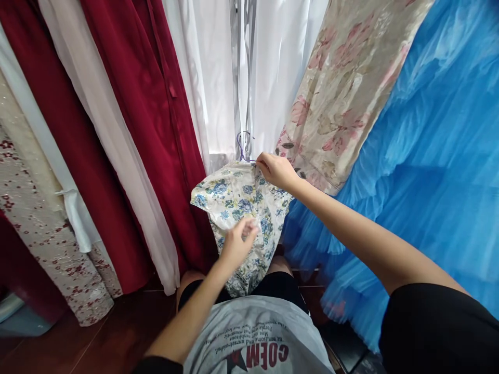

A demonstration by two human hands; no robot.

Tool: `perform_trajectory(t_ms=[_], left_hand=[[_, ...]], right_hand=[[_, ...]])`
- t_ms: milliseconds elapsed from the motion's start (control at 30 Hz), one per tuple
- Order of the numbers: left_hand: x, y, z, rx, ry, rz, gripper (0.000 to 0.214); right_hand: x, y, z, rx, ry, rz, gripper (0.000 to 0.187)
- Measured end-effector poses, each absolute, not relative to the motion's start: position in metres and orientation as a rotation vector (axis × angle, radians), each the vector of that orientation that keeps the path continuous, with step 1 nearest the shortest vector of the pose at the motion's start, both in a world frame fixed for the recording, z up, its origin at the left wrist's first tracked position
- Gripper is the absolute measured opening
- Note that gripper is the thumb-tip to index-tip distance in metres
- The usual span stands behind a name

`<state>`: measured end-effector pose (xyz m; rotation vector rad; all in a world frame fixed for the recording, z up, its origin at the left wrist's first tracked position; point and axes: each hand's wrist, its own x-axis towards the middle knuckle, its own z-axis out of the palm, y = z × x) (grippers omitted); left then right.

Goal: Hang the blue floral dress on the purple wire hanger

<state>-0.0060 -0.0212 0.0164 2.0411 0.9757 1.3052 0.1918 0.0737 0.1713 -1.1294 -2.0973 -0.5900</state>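
A short-sleeved floral shirt, white with blue flowers and green leaves, hangs upright in front of my body. A thin purple hanger shows its hook above the collar. My right hand is closed in a pinch at the neckline, beside the base of the hook; its fingertips partly hide the collar there. Lower down, my left hand is over the front of the shirt, with bent fingers smeared by motion. Whether it touches the cloth I cannot tell.
Long dark red drapes and pale fabrics hang at the left. White cloth hangs behind the shirt, a pink-flowered beige fabric right of it. Blue tulle fills the right side. A grey container stands on dark tiles at lower left.
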Motion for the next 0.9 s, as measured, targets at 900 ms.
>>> perform_trajectory(t_ms=[900], left_hand=[[-0.077, 0.17, 0.153, 1.918, 1.295, 1.842, 0.019]], right_hand=[[0.169, 0.072, 0.075, -1.086, -2.487, -0.808, 0.03]])
